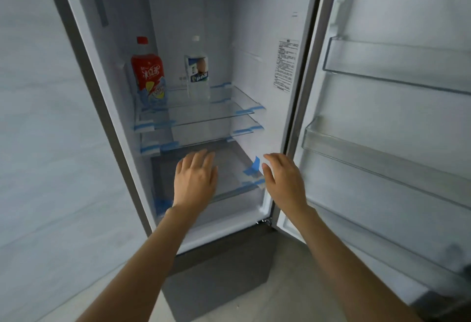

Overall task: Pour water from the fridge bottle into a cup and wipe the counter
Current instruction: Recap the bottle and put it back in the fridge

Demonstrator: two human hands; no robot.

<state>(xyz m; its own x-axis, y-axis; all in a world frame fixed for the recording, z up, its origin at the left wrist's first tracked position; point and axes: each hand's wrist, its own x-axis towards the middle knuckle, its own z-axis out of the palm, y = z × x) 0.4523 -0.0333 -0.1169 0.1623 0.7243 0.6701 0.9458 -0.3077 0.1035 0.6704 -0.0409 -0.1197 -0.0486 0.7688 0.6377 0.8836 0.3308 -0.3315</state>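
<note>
The fridge stands open in front of me. On its upper glass shelf stands a clear water bottle with a white cap and a blue-white label. To its left is a bottle with a red cap and red label. My left hand reaches forward in front of the lower compartment, fingers straight and empty. My right hand is held beside it near the fridge's right wall, fingers relaxed, holding nothing. Both hands are well below the bottles.
The fridge door is swung open to the right, with bare door racks. Blue tape strips hold the glass shelves. A pale wall is on the left. A closed lower drawer front sits beneath.
</note>
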